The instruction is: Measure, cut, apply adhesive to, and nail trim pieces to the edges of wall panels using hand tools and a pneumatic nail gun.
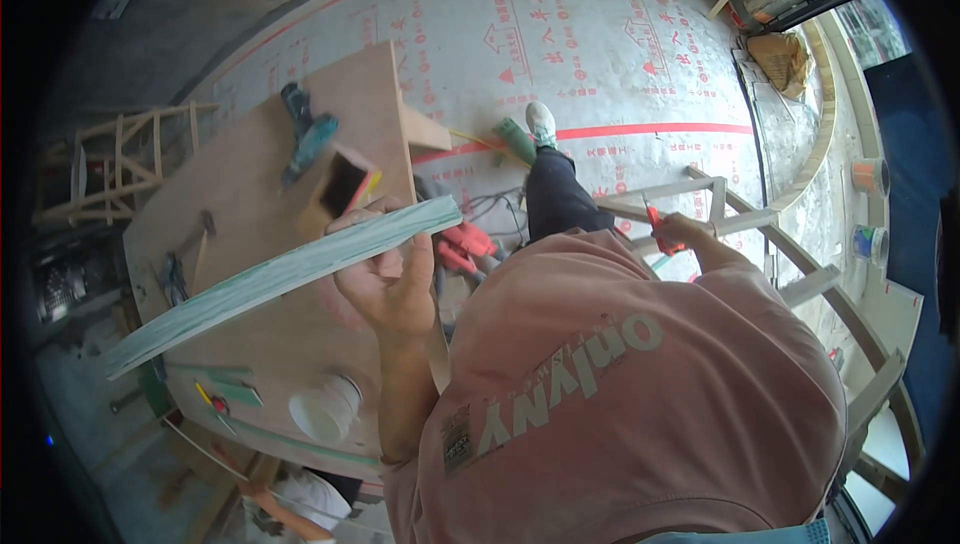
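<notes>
My left hand (390, 279) is closed around one end of a long, narrow strip of white and green streaked board (290, 279). The strip reaches out to the left over a wooden worktable (265, 344). On the right side, my right hand (692, 232) is closed on a red-handled tool (664, 232) with a thin tip; its exact kind is too small to make out. That hand is beside a wooden frame (745, 224). Below my left hand, a red and grey power tool (465, 244) lies partly hidden.
On the table are a teal cordless drill (310, 139), a hammer (207, 224) and a white bucket (325, 409). Another person (310, 499) is at lower left. A slatted wooden frame (125, 164) stands far left. Printed sheeting (480, 54) covers the floor.
</notes>
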Available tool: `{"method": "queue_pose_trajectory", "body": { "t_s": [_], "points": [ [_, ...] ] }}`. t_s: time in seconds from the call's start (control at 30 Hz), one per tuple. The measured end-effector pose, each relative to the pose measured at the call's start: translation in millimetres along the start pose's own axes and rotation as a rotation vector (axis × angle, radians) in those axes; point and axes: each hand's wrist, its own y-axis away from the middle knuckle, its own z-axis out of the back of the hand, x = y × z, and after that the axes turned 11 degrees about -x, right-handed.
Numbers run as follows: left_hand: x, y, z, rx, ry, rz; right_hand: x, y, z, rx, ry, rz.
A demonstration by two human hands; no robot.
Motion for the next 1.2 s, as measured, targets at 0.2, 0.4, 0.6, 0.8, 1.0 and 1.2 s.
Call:
{"method": "queue_pose_trajectory", "body": {
  "t_s": [0.2, 0.4, 0.6, 0.8, 1.0, 1.2],
  "points": [
    [72, -133, -118, 0.081, -0.056, -0.040, -30, -33, -7, 0.141, -0.444, -0.268],
    [160, -267, -250, 0.238, 0.118, 0.018, 8, -8, 56, 0.122, -0.483, -0.493],
    [209, -345, -316, 0.229, 0.212, 0.182, 57, -37, 151, -0.043, -0.575, -0.528],
    [241, -439, -307, 0.118, 0.247, 0.362, 121, -166, 235, -0.036, -0.557, 0.060],
    [320, -553, -257, -0.221, 0.039, 0.081, 427, -303, 332, 0.042, -0.216, 0.345],
    [368, -667, -182, -0.415, 0.302, 0.190, 749, -458, 400, 0.066, 0.110, 0.628]
  ]
}}
